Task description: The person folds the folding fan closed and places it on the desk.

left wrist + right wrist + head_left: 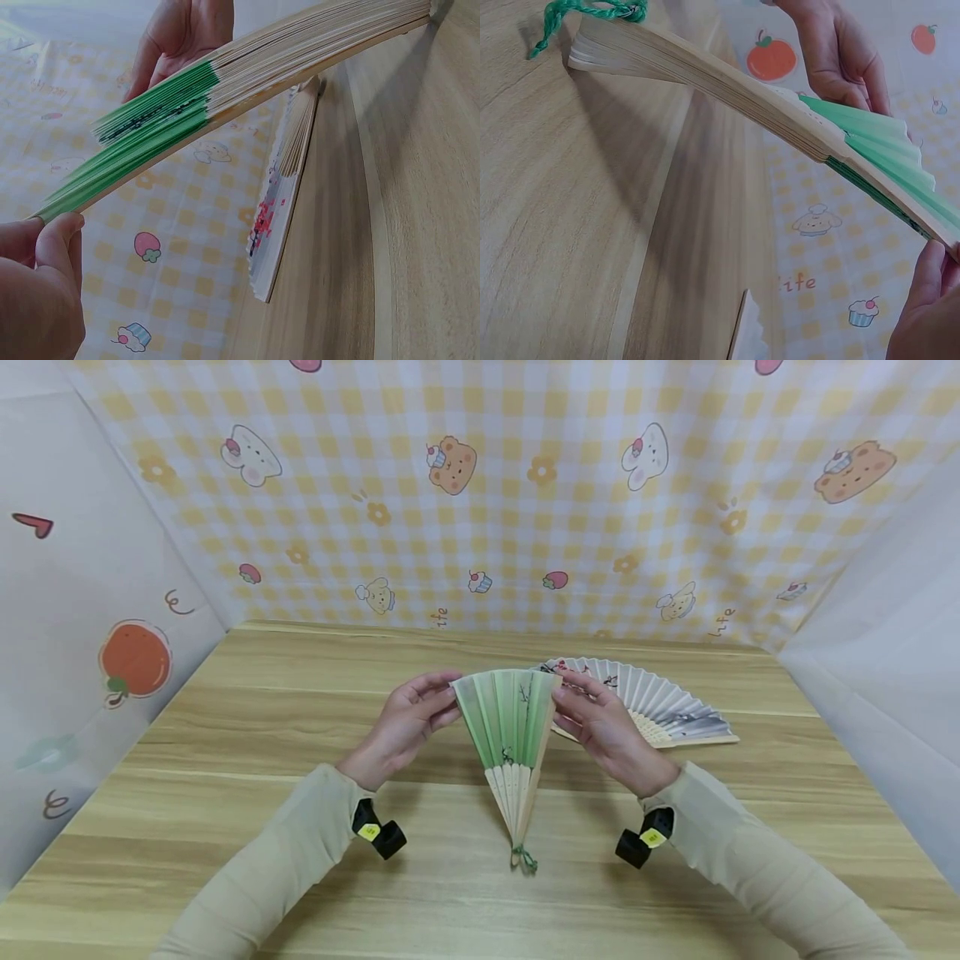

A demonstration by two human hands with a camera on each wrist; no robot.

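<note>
A green folding fan (504,718), partly spread, is held up between both hands with its pivot end pointing toward the person. The left hand (408,717) pinches the fan's upper left edge. At the opposite edge the right hand (603,727) grips the outer wooden rib between thumb and fingers. A green cord (527,857) hangs at the pivot, and it also shows in the right wrist view. Behind the right hand a white folding fan (660,702) with red blossoms lies spread on the table, its left part covered by the hand and the green fan.
The wooden table (225,793) runs back to a yellow checked cloth (510,527) with cartoon prints. White cloth walls (67,610) stand at the left and right. Each wrist carries a small black camera (378,831).
</note>
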